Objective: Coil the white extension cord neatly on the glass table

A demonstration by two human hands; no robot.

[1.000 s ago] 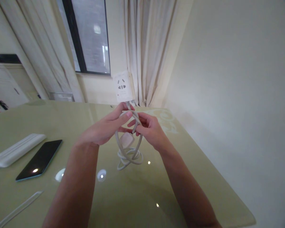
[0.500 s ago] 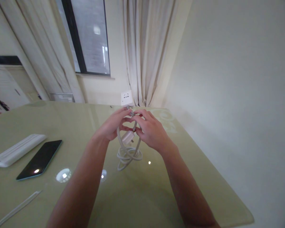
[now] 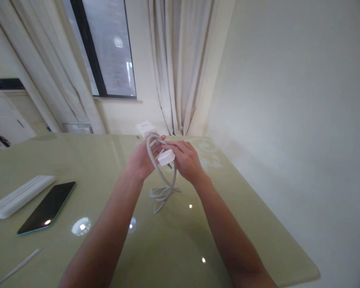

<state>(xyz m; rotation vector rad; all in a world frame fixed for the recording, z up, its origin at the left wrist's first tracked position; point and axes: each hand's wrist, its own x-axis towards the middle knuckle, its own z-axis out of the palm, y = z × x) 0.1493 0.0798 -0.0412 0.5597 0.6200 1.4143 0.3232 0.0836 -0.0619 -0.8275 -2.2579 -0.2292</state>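
My left hand (image 3: 144,160) is closed around a bundled pale grey extension cord (image 3: 159,171) above the table. A white socket block (image 3: 145,128) sticks out beyond its fingertips, tilted to the left. My right hand (image 3: 186,159) grips the same bundle from the other side, its fingers bent behind the white plug (image 3: 166,157). Metal prongs on the plug point down. Below both hands the cord hangs in a long loop, with smaller coils at the tabletop. Part of the cord is hidden by the fingers.
A green glossy table (image 3: 168,252) lies beneath. At left are a long white case-like object (image 3: 21,196), a black phone or tablet (image 3: 48,208) and a thin white strip (image 3: 18,268). A curtain (image 3: 180,64) and a bare wall (image 3: 288,100) border the table.
The socket block has tipped over to the left and lower. The plug has risen and turned to the front of my fingers. My hands have come closer round the cord bundle.
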